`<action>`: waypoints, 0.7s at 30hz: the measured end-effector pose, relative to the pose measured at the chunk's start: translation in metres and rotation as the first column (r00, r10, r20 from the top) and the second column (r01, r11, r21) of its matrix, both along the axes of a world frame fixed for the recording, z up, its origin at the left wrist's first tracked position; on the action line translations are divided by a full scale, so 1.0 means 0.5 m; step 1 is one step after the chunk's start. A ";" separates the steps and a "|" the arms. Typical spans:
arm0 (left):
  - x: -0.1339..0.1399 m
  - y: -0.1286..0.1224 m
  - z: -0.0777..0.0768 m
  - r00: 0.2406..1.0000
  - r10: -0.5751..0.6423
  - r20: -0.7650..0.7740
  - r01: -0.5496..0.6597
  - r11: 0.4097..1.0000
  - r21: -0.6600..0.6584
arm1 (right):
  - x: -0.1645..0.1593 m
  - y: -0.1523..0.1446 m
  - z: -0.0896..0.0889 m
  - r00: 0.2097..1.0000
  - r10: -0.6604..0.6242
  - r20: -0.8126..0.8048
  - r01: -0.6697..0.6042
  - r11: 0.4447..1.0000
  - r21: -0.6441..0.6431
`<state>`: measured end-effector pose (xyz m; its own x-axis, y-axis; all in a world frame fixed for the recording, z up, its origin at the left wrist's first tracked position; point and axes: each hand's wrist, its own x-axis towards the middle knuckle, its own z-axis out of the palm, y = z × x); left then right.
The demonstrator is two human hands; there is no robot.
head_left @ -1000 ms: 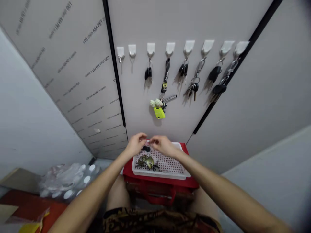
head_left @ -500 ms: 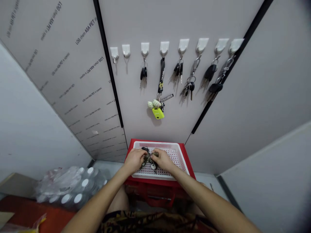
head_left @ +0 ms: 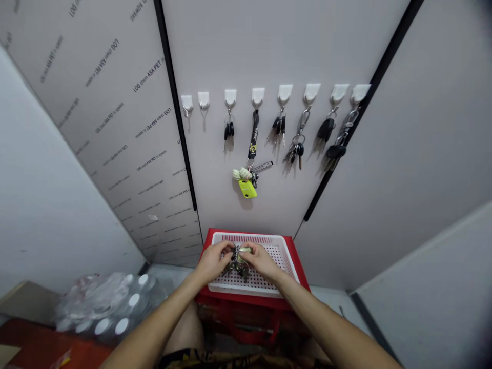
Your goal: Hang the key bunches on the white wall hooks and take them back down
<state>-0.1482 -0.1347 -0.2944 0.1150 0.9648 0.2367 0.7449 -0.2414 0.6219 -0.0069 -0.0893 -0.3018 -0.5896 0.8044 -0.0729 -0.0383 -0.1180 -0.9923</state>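
Note:
Both my hands are over a white plastic basket with a perforated bottom. Between them is a bunch of keys on a ring. My left hand pinches the bunch from the left side. With thumb and fingers closed, my right hand grips the ring side, where a pale greenish piece shows. The fingers partly cover the ring and keys. Straight ahead on the wall, several key bunches hang from white hooks, among them one on a black lanyard with a lime-green fob.
The basket stands on a red stand against the wall. Two white hooks at the left of the row carry no keys. At lower left are plastic-wrapped bottles beside a red surface. Black strips run down the wall.
My view has tilted up a little, so the hooks and basket sit lower. The key bunch has turned in my fingers, and the pale greenish piece now shows by my right hand.

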 end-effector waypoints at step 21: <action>0.000 0.007 0.043 0.959 0.016 0.284 -0.024 0.999 0.024 | -0.018 0.027 0.087 0.974 -0.161 0.157 0.096 0.929 0.357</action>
<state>-0.1485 -0.1312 -0.2730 0.0204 0.9590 0.2826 0.5432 -0.2479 0.8021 -0.0157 -0.0757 -0.2585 -0.4824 0.8667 0.1271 0.1535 0.2265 -0.9618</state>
